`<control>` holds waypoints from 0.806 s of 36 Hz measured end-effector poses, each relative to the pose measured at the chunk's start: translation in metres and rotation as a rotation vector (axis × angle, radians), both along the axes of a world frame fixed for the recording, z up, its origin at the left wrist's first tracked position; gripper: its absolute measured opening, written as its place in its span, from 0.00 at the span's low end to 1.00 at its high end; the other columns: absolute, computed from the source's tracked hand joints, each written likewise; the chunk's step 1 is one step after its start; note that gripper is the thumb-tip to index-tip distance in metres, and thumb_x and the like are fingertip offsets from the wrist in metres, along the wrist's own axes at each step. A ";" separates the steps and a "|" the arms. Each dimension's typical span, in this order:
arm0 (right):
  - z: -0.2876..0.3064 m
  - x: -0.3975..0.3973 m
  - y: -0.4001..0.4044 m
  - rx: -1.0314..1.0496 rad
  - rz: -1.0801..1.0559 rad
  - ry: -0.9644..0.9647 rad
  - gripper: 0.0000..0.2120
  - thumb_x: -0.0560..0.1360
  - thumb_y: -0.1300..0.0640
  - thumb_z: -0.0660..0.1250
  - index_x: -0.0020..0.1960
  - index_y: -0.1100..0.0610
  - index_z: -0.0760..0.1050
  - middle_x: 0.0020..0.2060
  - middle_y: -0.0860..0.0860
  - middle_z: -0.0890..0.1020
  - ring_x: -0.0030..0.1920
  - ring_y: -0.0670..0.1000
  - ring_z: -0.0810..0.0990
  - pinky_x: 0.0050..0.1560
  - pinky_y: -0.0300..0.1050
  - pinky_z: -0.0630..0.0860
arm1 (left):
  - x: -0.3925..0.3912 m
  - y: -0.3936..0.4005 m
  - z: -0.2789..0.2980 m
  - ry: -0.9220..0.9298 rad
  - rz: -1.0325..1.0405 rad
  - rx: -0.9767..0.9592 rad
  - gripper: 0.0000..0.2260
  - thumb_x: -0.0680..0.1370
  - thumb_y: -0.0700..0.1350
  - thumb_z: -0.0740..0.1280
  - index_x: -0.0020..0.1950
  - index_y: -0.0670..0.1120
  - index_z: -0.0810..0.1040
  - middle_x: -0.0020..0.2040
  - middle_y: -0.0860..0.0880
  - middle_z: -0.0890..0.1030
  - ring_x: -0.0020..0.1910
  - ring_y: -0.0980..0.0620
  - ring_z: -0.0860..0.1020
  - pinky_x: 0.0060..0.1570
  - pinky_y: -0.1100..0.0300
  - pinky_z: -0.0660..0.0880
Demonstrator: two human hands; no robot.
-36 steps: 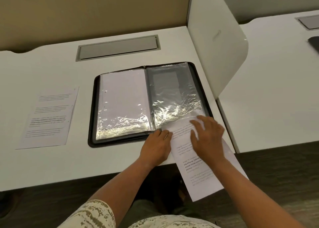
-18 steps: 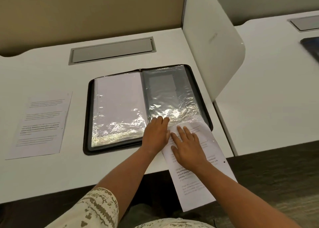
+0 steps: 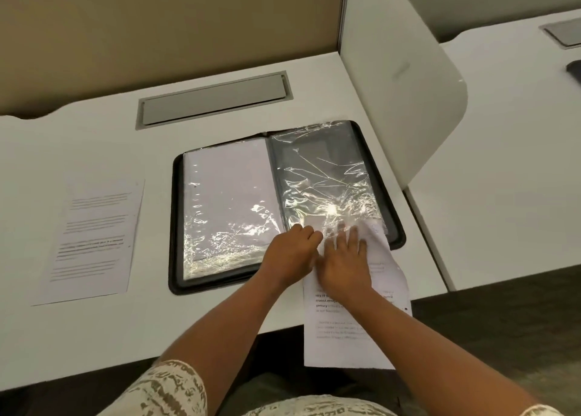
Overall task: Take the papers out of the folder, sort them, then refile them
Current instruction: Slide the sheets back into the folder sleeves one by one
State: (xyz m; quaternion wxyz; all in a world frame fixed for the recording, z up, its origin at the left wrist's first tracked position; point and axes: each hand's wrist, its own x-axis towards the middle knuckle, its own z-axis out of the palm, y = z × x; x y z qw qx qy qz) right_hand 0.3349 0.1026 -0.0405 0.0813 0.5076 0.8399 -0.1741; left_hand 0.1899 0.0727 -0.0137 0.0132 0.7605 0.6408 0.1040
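the folder (image 3: 283,208) lies open flat on the tabletop (image 3: 94,337), its crinkled clear sleeves catching glare. at its 5 o'clock corner a printed sheet (image 3: 352,330) is partly fed into the right sleeve, the rest hanging past the tabletop edge. the right hand (image 3: 344,263) lies flat on it, fingers spread and straight; the left hand (image 3: 290,255) rests at the sleeve mouth, fingers bent, though whether it pinches the plastic cannot be told. paper this thin is light and limp and will likely buckle if shoved; better pressed flat near its leading edge. a second sheet (image 3: 91,242) lies at 9 o'clock.
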 end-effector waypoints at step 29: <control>0.015 0.097 -0.005 0.096 -0.330 0.700 0.07 0.82 0.59 0.64 0.58 0.56 0.78 0.48 0.47 0.80 0.45 0.41 0.78 0.44 0.31 0.73 | 0.024 -0.003 -0.025 -0.270 0.249 -0.100 0.07 0.81 0.45 0.63 0.53 0.45 0.79 0.49 0.49 0.79 0.49 0.48 0.74 0.39 0.51 0.76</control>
